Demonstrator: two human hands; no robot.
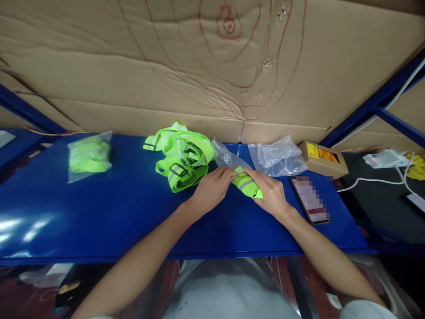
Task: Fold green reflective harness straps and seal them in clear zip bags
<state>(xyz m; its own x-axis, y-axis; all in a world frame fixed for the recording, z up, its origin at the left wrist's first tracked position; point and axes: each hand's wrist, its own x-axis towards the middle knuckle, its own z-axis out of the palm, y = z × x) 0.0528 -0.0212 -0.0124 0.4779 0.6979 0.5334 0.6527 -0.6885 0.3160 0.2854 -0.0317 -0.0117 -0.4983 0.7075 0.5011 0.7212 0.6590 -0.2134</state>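
Note:
A folded neon-green reflective strap point(247, 185) with a grey stripe sits between my two hands, just above the blue table. My right hand point(270, 192) is closed around its right side. The fingers of my left hand point(214, 188) pinch at its upper left end, close to a clear plastic bag point(227, 155). A loose heap of the same green strapping point(182, 155), with black buckles, lies just left of my left hand. Farther left rests a clear bag with folded green strap inside point(89, 155).
Clear plastic bags point(279, 157) lie behind my right hand, beside a small cardboard box point(323, 158) with a yellow label. A phone point(311, 200) lies to the right on the blue table point(133, 221). Cardboard point(99, 79) with red drawn lines stands along the back.

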